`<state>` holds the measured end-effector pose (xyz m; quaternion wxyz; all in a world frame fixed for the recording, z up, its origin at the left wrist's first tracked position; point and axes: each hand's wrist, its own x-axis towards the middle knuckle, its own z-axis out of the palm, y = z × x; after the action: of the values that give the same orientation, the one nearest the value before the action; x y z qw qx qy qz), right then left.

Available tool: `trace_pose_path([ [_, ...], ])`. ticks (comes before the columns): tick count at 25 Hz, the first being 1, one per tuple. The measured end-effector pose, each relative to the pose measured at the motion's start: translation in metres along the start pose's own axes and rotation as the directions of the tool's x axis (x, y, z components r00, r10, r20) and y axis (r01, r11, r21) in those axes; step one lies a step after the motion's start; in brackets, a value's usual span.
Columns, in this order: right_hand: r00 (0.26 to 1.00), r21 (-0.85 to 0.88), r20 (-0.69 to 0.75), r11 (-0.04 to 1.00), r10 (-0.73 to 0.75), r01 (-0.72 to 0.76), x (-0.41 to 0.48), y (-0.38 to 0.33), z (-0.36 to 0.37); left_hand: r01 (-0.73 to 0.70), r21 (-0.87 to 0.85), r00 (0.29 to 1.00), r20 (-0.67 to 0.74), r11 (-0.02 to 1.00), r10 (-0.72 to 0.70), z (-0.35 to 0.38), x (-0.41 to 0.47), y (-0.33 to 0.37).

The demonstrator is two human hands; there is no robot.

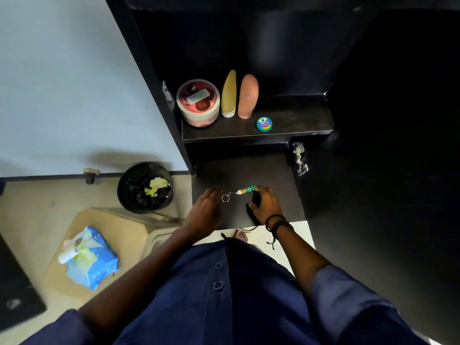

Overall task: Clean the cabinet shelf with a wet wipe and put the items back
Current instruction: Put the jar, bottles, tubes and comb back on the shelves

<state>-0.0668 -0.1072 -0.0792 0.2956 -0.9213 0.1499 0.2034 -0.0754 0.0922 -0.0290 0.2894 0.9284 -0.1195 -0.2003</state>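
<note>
A small green tube on a chain with a key ring (245,190) lies on the black lower shelf (273,170). My right hand (265,204) arches over that shelf; its fingertips touch the tube's right end and the thumb rests apart from it. My left hand (205,210) lies flat on the shelf just left of the key ring, holding nothing. On the upper shelf (298,120) stand a round pink jar (198,103), a yellow tube (229,94), a pink tube (247,97) and a small green tin (264,124).
A blue wet wipe pack (93,260) with a white bottle on it sits on a beige stool (119,222) at my left. A black bin (144,188) holding used wipes stands by the wall. A metal hinge (300,158) sticks out on the cabinet's right.
</note>
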Motion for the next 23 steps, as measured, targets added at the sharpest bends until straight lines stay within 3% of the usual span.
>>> trace_pose_path([
  [4, 0.987, -0.164, 0.079, 0.975, -0.138, 0.149, 0.028, -0.002, 0.008, 0.050, 0.010, 0.998, 0.023, 0.999, -0.050, 0.002, 0.008, -0.006],
  [10, 0.969, -0.316, 0.165, 0.921, -0.182, 0.227, 0.057, 0.001, 0.010, 0.131, 0.038, 0.987, 0.093, 0.991, -0.134, 0.005, 0.023, -0.012],
  [13, 0.969, -0.202, 0.187, 0.959, -0.163, 0.201, 0.057, -0.003, 0.007, 0.141, 0.029, 0.985, 0.092, 0.990, -0.143, 0.006, 0.028, -0.009],
  [18, 0.927, 0.147, 0.215, 0.948, -0.308, 0.281, 0.042, -0.024, -0.023, 0.094, -0.056, 0.993, -0.062, 0.994, -0.098, -0.008, 0.030, 0.000],
  [21, 0.911, 0.306, 0.167, 0.898, -0.378, 0.316, 0.023, -0.036, -0.038, 0.025, -0.236, 0.989, -0.133, 0.971, -0.058, -0.021, 0.026, 0.009],
  [23, 0.901, 0.398, 0.121, 0.852, -0.417, 0.341, 0.009, -0.047, -0.046, -0.011, -0.453, 0.984, -0.161, 0.892, -0.070, -0.030, 0.022, 0.018],
])
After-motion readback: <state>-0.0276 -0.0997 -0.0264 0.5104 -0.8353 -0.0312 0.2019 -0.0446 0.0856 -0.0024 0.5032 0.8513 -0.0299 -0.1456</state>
